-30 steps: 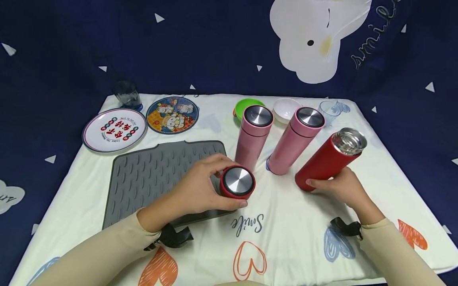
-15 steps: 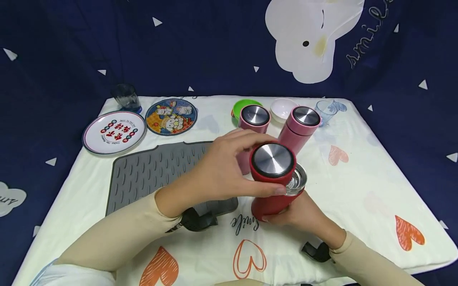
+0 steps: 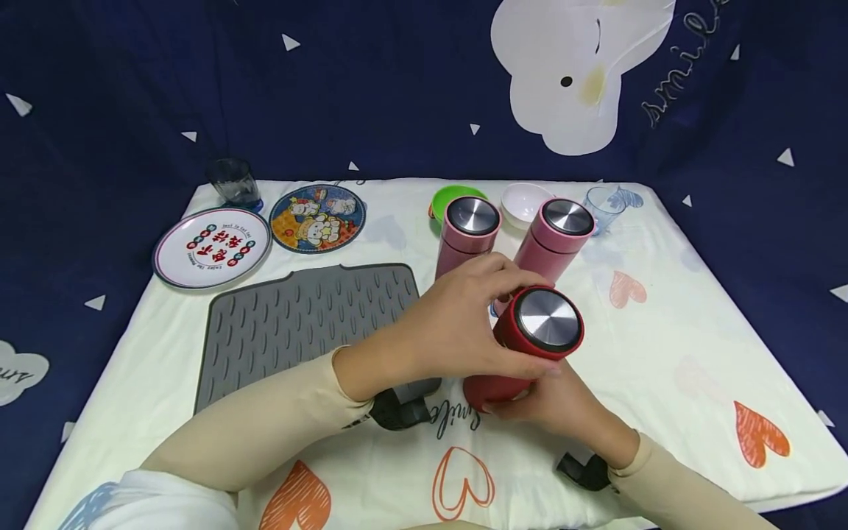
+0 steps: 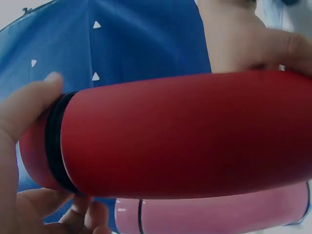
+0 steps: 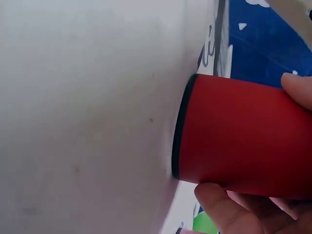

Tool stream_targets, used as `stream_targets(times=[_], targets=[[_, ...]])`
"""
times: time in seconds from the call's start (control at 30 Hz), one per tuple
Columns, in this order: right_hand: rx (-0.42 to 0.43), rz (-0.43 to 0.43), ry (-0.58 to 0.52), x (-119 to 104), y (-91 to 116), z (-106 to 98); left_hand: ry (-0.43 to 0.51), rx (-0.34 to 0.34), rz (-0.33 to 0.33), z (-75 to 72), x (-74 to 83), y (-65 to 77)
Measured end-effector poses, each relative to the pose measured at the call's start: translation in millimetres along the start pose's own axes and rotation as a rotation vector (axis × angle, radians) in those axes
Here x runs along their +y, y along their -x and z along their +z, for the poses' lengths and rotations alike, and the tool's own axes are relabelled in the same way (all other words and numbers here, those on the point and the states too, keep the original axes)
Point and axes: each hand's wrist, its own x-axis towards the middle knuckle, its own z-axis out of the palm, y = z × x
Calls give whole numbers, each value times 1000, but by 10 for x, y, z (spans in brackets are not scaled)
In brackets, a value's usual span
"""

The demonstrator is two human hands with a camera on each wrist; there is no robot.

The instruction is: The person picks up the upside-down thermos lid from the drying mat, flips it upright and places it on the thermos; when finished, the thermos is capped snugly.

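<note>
A red thermos [image 4: 185,136] stands slightly tilted before me, its base at the white cloth in the right wrist view. My right hand [image 3: 563,405] grips its lower body from the right. With thumb and fingers round it, my left hand [image 3: 457,316] holds the red lid [image 3: 548,320] with its shiny metal disc at the bottle's mouth. In the left wrist view a black band [image 4: 57,141] shows between lid and body. Two pink thermoses, one left [image 3: 467,243] and one right [image 3: 550,246], stand capped just behind; the left arm and hand partly hide them.
A grey ridged mat [image 3: 305,324] lies to the left. Behind it are a white plate [image 3: 212,246], a round cartoon plate [image 3: 318,218] and a dark glass [image 3: 234,182]. A green bowl [image 3: 457,197], a white bowl [image 3: 525,202] and a clear glass [image 3: 604,206] sit at the back.
My right hand has brought the open red thermos from the right to the middle. My left hand has carried the lid rightward and down onto its mouth, covering the metal opening.
</note>
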Motion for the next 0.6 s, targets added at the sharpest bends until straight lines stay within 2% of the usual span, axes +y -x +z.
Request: stream_targets(times=[0.1, 0.17, 0.33, 0.43, 0.5, 0.6], targets=[[-1, -20, -5, -66, -20, -21, 56, -41, 15, -20, -38, 8], [-11, -30, -9, -27, -31, -6, 77, -51, 29, -24, -53, 25], [-31, -25, -13, 143, -30, 5, 90, -3, 70, 77, -68, 10], [-24, -46, 18, 170, -22, -11, 192, 0, 107, 130, -112, -1], [-19, -78, 34, 177, -14, -11, 248, -13, 108, 152, -133, 16], [-22, -83, 17, 182, 4, 14, 247, 33, 96, 196, -149, 54]])
